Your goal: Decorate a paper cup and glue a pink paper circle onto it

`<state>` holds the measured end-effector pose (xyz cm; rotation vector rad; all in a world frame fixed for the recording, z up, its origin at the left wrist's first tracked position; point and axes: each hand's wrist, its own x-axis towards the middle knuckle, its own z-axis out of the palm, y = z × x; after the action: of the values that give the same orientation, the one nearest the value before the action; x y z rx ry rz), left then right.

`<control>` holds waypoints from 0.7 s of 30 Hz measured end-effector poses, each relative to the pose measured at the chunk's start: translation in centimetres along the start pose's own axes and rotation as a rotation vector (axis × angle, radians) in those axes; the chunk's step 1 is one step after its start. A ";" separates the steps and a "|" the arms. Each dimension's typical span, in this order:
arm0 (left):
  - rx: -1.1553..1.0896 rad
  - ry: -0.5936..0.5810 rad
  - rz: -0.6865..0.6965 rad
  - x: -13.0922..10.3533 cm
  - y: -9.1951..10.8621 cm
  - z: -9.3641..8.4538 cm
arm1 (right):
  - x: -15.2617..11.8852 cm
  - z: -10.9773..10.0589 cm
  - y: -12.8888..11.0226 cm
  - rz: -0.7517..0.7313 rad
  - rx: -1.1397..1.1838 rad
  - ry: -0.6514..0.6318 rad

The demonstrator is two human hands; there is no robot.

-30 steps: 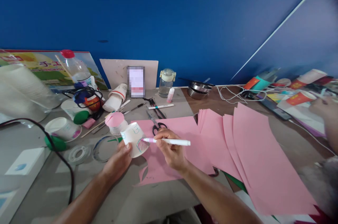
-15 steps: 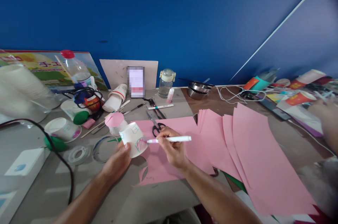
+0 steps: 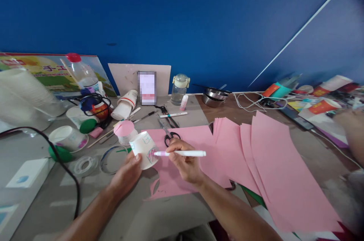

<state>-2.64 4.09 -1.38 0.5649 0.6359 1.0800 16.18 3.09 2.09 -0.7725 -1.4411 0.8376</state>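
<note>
A white paper cup [image 3: 141,146] lies tilted in my left hand [image 3: 129,169], thumb on its side and the other fingers hidden behind it. Teal outlines and a patch of pink strokes mark the cup's wall. My right hand [image 3: 186,163] is closed round a white marker pen [image 3: 192,153], whose pink tip meets the coloured patch. Beneath both hands spreads a cut pink paper sheet [image 3: 196,135]. Black-handled scissors [image 3: 170,135] rest on it, just beyond my right hand. Behind the held cup stands another cup with a pink paper top [image 3: 124,129].
To the right lie several fanned pink sheets [image 3: 273,157]. Tape rolls [image 3: 84,165], a decorated cup [image 3: 68,138] and a black cable [image 3: 74,180] are at left. A phone [image 3: 147,88] and water bottle [image 3: 180,89] stand at the back. Another person's hand [image 3: 349,123] shows far right.
The marker has swung to a more level angle, with its tip shifted left and slightly down on the cup. More pink strokes show in the patch. My left hand has hardly moved.
</note>
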 end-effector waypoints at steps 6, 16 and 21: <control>-0.003 0.001 -0.008 -0.1 0.1 -0.2 | 0.1 0.2 0.0 -0.044 -0.023 -0.023; 0.022 0.009 -0.002 0.1 0.2 0.4 | 0.2 -0.3 0.3 0.008 -0.034 0.016; 0.027 0.029 -0.008 -0.1 0.4 0.3 | 0.1 -0.6 0.9 0.014 -0.041 0.037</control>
<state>-2.74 4.10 -0.84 0.5702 0.6782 1.0749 16.75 3.66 1.33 -0.8259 -1.4247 0.8025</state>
